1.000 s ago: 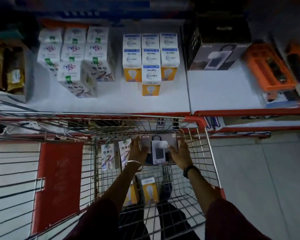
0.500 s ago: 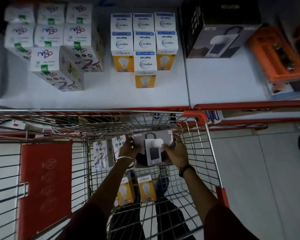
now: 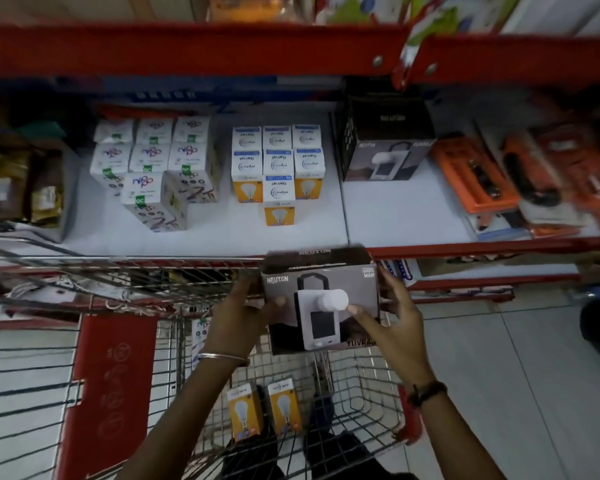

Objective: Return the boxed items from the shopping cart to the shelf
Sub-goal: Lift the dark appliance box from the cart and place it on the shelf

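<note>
Step in hand: we judged this the carry of one box out of the shopping cart (image 3: 357,403) toward the shelf (image 3: 395,216).
Left hand (image 3: 238,317): we had it pressed flat against the left side of the lantern box (image 3: 321,299), thumb on the printed front.
Right hand (image 3: 392,317): it clasped the opposite side, fingers (image 3: 355,310) reaching onto the front face; so both hands were closed on the one box, neither free.
Where the box was: between our palms, raised above the cart's far rim, printed front toward us, top edge tilted away toward the shelf.
Key relation: the matching lantern box (image 3: 385,157) stood ahead of our hands and a little to the right, with bare shelf in front of it; the right hand was the nearer one.
Long axis: the held box's width ran hand to hand, parallel to the shelf's red lip.
Next move, as we judged it: forward and slightly right, over the lip, then down.
Left behind: two bulb boxes (image 3: 264,408) sat low in the cart, beneath and nearer us than our hands.
</note>
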Motion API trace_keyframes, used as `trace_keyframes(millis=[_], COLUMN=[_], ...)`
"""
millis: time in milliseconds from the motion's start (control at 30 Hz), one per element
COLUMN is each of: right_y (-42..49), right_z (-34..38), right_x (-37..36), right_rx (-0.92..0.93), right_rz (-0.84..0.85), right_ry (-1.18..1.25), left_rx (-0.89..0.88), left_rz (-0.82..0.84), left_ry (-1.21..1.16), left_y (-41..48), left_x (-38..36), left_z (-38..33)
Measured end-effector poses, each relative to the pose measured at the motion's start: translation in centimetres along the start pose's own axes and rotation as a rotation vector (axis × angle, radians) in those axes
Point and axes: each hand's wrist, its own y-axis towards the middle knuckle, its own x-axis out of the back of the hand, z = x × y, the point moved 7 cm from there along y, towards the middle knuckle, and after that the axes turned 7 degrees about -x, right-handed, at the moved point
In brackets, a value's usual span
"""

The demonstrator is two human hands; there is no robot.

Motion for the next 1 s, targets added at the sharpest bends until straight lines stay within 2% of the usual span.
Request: trace_keyframes(millis=[100, 233, 367, 600, 867, 1000], right_y=[1.1, 3.8, 8.4, 16.1, 17.8, 15.4], right_z=[2.3, 3.8, 4.6, 1.2, -0.8, -0.1], right_x=[3.0, 6.4, 8.3, 9.2, 9.3, 9.3], right_rx=[0.085, 0.104, 0.062, -0.047, -0.051, 0.021], right_rz=[-0.046, -0.122, -0.197, -0.231, -0.249, -0.393], right_ry=[-0.02, 0.053, 0.193, 0.19, 0.088, 0.016], left_rx=[-0.116, -0.241, -0.253, -0.246, -0.282, -0.32], left_rz=[-0.03, -0.039, -0.021, -0.043, 0.004, 0.063], left_ry=[0.04, -0.043, -0.148, -0.245, -0.214, -0.208], left_y=[0.2, 1.7, 5.4, 12.5, 14.5, 12.3], left_x=[-0.4, -2.7, -6.7, -12.4, -13.9, -12.6], left_z=[-4.2, -8.9, -11.6, -9.2, -7.6, -7.5])
